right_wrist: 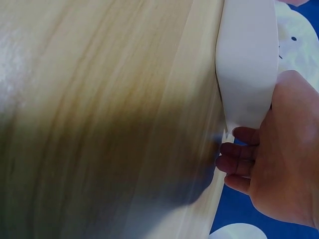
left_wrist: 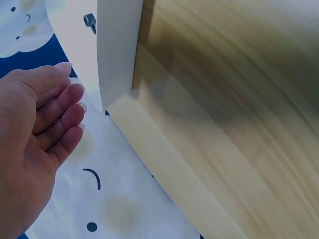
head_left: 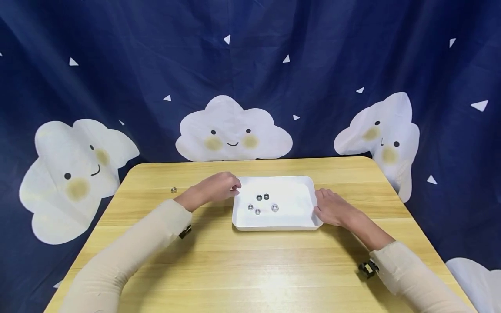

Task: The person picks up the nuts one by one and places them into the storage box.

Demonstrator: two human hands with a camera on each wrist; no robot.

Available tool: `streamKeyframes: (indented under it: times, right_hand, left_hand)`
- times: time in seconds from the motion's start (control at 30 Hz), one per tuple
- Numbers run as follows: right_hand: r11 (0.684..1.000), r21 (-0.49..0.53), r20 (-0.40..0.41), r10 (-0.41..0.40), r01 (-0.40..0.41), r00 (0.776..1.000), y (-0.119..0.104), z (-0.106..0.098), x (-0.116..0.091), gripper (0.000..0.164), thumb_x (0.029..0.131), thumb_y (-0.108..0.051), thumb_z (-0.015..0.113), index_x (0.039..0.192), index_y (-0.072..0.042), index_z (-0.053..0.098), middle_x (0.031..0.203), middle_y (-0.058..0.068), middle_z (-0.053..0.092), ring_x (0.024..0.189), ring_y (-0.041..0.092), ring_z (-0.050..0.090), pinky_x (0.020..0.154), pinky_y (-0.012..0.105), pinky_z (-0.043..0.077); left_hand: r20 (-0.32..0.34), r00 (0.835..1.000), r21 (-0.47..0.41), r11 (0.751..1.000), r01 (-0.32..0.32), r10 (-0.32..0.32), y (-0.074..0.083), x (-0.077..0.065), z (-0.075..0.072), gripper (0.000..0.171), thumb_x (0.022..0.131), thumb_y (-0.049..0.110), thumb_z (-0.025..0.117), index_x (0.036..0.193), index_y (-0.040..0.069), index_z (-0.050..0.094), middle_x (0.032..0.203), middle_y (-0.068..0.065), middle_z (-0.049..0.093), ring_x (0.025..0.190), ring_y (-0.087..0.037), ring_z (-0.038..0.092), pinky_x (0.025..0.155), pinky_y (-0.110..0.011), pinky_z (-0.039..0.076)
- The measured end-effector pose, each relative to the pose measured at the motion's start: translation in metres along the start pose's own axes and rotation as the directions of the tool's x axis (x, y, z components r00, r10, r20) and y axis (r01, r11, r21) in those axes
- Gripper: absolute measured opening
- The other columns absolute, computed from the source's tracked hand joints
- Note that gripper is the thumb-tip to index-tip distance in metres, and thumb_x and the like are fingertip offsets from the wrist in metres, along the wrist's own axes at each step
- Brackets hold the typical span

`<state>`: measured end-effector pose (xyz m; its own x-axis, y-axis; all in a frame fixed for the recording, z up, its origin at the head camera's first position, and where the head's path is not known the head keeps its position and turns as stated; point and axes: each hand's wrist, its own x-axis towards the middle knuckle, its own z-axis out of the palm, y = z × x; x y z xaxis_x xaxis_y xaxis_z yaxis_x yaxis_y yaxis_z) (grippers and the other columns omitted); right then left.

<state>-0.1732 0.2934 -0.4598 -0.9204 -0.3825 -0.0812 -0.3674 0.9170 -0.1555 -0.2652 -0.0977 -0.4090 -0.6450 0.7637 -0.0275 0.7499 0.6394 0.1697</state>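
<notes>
A white rectangular tray (head_left: pixel 293 191) rests on the table with several hex nuts inside: two dark ones, including a dark nut (head_left: pixel 259 198), and some silver ones, the largest being a silver nut (head_left: pixel 275 208). At the tray's left end is my left hand (head_left: pixel 219 187). Its fingers are loosely bent, with the tips right at the rim and nothing between them in the left wrist view. My right hand (head_left: pixel 335 208) holds the tray's right end, thumb towards the near corner and bent fingers (right_wrist: pixel 239 167) against the end wall.
One more silver nut (head_left: pixel 174 190) lies on the wooden table (head_left: pixel 250 269), left of the tray and beyond my left forearm. Behind the table's far edge hangs a dark blue curtain (head_left: pixel 250 56) printed with clouds.
</notes>
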Motion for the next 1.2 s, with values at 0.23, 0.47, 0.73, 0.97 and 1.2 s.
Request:
streamKeyframes:
  times: [0.23, 0.47, 0.73, 0.97, 1.2]
  right_hand:
    - [1.000, 0.016, 0.015, 0.009, -0.009, 1.000, 0.000, 0.000, -0.002, 0.056, 0.103, -0.019, 0.040, 0.143, 0.019, 0.039, 0.143, 0.038, 0.048, 0.136, 0.051, 0.047, 0.116, 0.062, 0.039]
    - [1.000, 0.017, 0.009, 0.012, -0.012, 1.000, 0.000, 0.001, -0.002, 0.056, 0.102, -0.019, 0.040, 0.143, 0.019, 0.039, 0.142, 0.038, 0.048, 0.135, 0.051, 0.047, 0.115, 0.062, 0.039]
    - [1.000, -0.003, -0.007, -0.006, 0.006, 1.000, 0.002, 0.002, 0.000, 0.052, 0.101, -0.018, 0.040, 0.138, 0.018, 0.042, 0.136, 0.035, 0.052, 0.129, 0.049, 0.051, 0.112, 0.060, 0.042]
    - [1.000, 0.005, -0.025, -0.007, 0.007, 1.000, 0.000, 0.002, -0.001, 0.050, 0.101, -0.017, 0.041, 0.137, 0.018, 0.044, 0.133, 0.034, 0.053, 0.126, 0.048, 0.052, 0.110, 0.060, 0.043]
    - [1.000, 0.016, -0.021, 0.000, 0.000, 1.000, 0.000, 0.003, 0.000, 0.050, 0.100, -0.017, 0.042, 0.136, 0.018, 0.044, 0.131, 0.033, 0.053, 0.124, 0.047, 0.052, 0.109, 0.060, 0.043]
  left_hand:
    - [-0.035, 0.999, 0.018, 1.000, 0.007, -0.006, -0.015, -0.008, 0.000, 0.017, 0.097, 0.014, 0.069, 0.108, 0.005, 0.079, 0.104, -0.006, 0.079, 0.100, -0.023, 0.073, 0.095, -0.040, 0.059]
    - [-0.051, 0.998, 0.014, 1.000, 0.022, -0.022, -0.024, -0.019, -0.004, 0.020, 0.097, 0.016, 0.071, 0.111, 0.003, 0.078, 0.106, -0.009, 0.079, 0.101, -0.024, 0.073, 0.096, -0.041, 0.058]
    - [-0.064, 0.996, 0.009, 0.998, 0.063, -0.063, -0.034, -0.032, -0.004, 0.021, 0.097, 0.016, 0.072, 0.112, 0.003, 0.077, 0.106, -0.008, 0.078, 0.102, -0.024, 0.072, 0.095, -0.042, 0.058]
    - [-0.085, 0.993, 0.021, 0.996, 0.088, -0.086, -0.045, -0.043, -0.002, 0.022, 0.097, 0.016, 0.072, 0.114, 0.003, 0.076, 0.108, -0.009, 0.077, 0.098, -0.023, 0.070, 0.091, -0.041, 0.058]
    - [-0.098, 0.988, 0.011, 0.993, 0.121, -0.119, -0.055, -0.051, 0.002, 0.025, 0.097, 0.018, 0.073, 0.116, 0.002, 0.075, 0.107, -0.009, 0.075, 0.101, -0.025, 0.071, 0.092, -0.043, 0.058]
